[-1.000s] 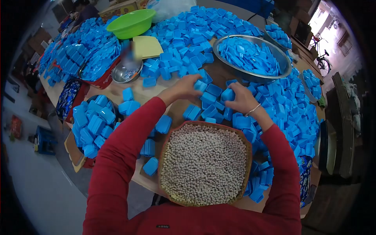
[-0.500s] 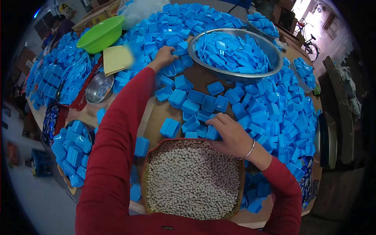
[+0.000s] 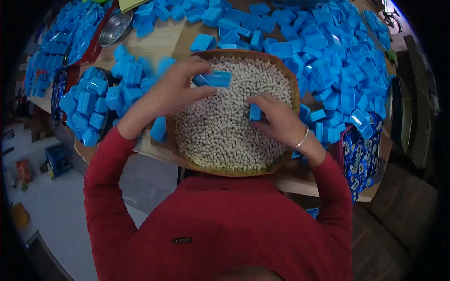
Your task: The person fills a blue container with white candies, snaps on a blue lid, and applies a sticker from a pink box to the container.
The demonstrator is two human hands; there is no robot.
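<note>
A red-rimmed container (image 3: 297, 86) filled with small, pale round pellets (image 3: 215, 136) sits right in front of my body. Over its left side, my left hand (image 3: 171, 89) grips a small blue plastic box (image 3: 221, 78) between thumb and fingers. On the right side, low over the pellets, my right hand (image 3: 283, 121) pinches another small blue box (image 3: 255, 112), whose far part is hidden by the fingers. A bracelet circles my right wrist.
Loose blue boxes (image 3: 323, 70) heap up along the right and far side. At the left stand a bowl of closed blue boxes (image 3: 87, 104) and a metal bowl (image 3: 116, 29). A blue patterned bag (image 3: 360, 152) lies at the right table edge.
The view has tilted downward. My left hand has come back from the far pile and now holds a blue box over the pellets. My right hand has moved in from the container's far rim.
</note>
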